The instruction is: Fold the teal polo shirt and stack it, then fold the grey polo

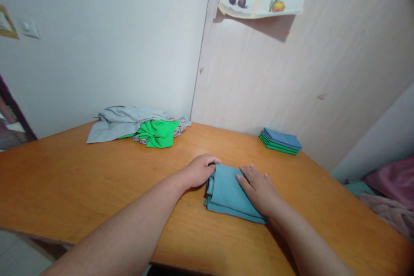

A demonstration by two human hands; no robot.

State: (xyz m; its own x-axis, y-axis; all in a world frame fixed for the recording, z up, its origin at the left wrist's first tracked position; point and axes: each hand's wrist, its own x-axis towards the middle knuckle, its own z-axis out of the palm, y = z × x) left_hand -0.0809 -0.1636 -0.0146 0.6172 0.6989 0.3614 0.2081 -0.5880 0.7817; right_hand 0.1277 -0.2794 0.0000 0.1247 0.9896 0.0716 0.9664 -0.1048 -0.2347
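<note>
A folded teal cloth (226, 189) lies on the orange wooden table (80, 181) in front of me. My left hand (199, 170) curls round the cloth's left edge, its fingers closed on the fold. My right hand (258, 187) lies flat on the right side of the cloth, fingers stretched out and pressing it down.
A loose heap of grey (121, 121) and bright green (159, 133) clothes sits at the back by the wall. A neat stack of folded blue and green cloths (280, 140) stands at the back right. Pink and teal fabric (388, 189) lies beyond the table's right edge.
</note>
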